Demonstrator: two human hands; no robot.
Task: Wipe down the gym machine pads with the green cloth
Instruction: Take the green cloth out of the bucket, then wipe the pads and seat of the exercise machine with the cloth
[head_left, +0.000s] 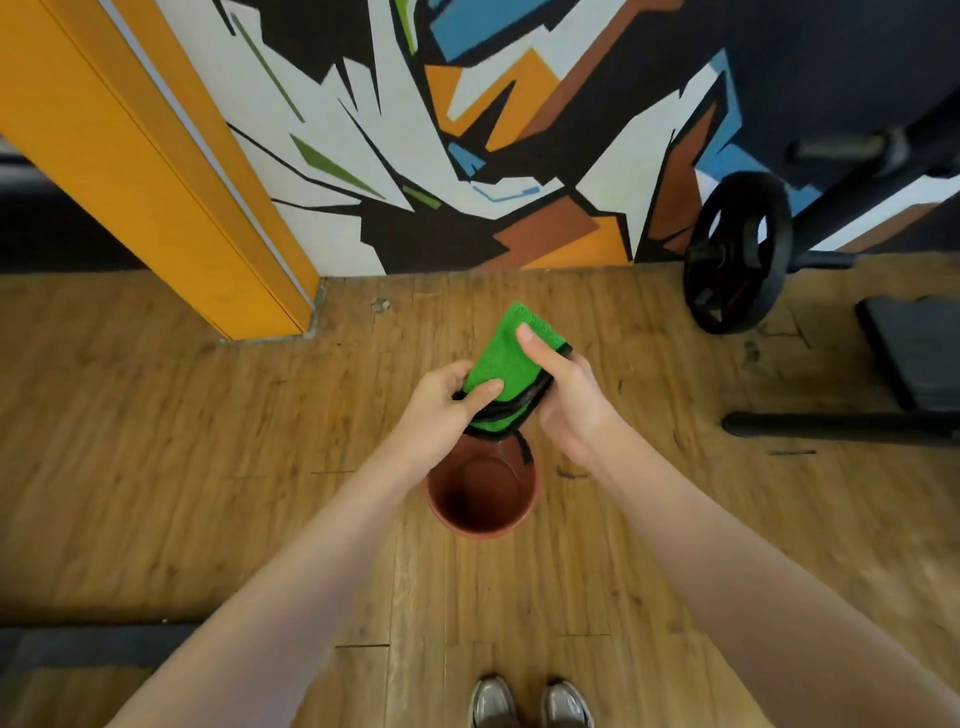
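Green cloth (506, 364), folded into a thick pad with black stitched edging showing along its lower layers, is held in the air in front of the person, directly above a round reddish-brown bucket (482, 493) standing on the floor. Left hand (441, 405) grips the cloth's near-left corner, thumb pressed flat on top and fingers curled beneath. Right hand (563, 387) holds the right edge, thumb stretched up along the top face toward the far corner, the other fingers wrapped under and hidden. Both bare forearms reach forward from the lower corners of the view. Wood-plank floor (208, 441) spreads below, with the toes of two grey shoes (530, 701) at the bottom edge. Behind the bucket rises a wall painted with an angular mural (467, 130); an orange door frame (156, 166) stands to the left, and a black weight plate (735, 254) sits on a bar to the right.
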